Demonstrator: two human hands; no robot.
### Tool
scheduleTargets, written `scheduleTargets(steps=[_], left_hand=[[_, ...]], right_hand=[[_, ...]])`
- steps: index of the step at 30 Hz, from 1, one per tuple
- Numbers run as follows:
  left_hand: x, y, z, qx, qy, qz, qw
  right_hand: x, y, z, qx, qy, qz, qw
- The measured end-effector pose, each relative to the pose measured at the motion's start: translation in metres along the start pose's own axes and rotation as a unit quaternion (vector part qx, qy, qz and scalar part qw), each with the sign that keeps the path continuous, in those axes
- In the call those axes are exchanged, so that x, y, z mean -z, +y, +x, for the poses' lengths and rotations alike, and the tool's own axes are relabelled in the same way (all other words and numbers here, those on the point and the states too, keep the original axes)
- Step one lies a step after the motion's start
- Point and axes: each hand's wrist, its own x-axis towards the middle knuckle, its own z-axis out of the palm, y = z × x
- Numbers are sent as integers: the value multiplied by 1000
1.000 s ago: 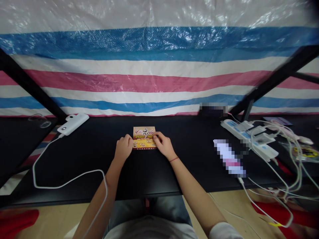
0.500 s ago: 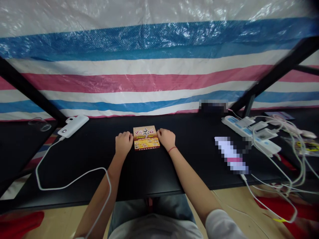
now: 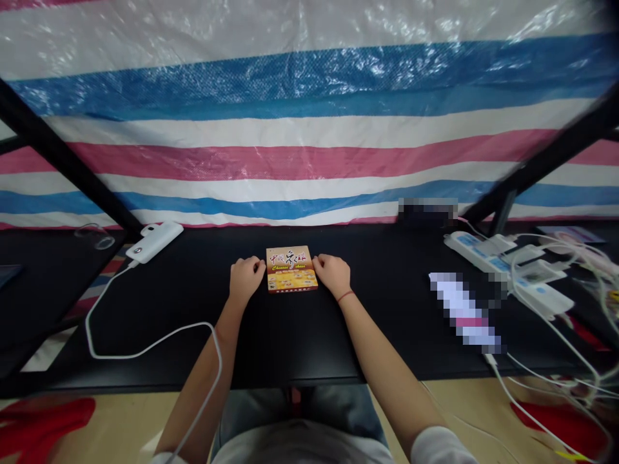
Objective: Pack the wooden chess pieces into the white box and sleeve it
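A small Chinese chess box, yellow and brown with printed lettering, lies flat on the black table. Beside its left edge my left hand rests on the tabletop, curled into a loose fist with nothing visible inside. My right hand, a red string round its wrist, rests in the same curled way by the right edge. Both thumbs point in toward the box, very close to its sides; whether they touch it I cannot tell.
On the left lies a white power bank whose white cable loops across to my left forearm. To the right are a blurred-out phone, a power strip with chargers and tangled cables. A striped tarp hangs behind.
The camera view has shifted slightly to the left, so the tabletop things appear further right. Hands and box keep the same places relative to each other.
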Motion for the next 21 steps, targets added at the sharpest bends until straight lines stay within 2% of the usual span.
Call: scheduleTargets(steps=[21], left_hand=[[-6, -8, -1, -6, 18, -37, 999]], right_hand=[[4, -2, -2, -5, -14, 1, 1000]])
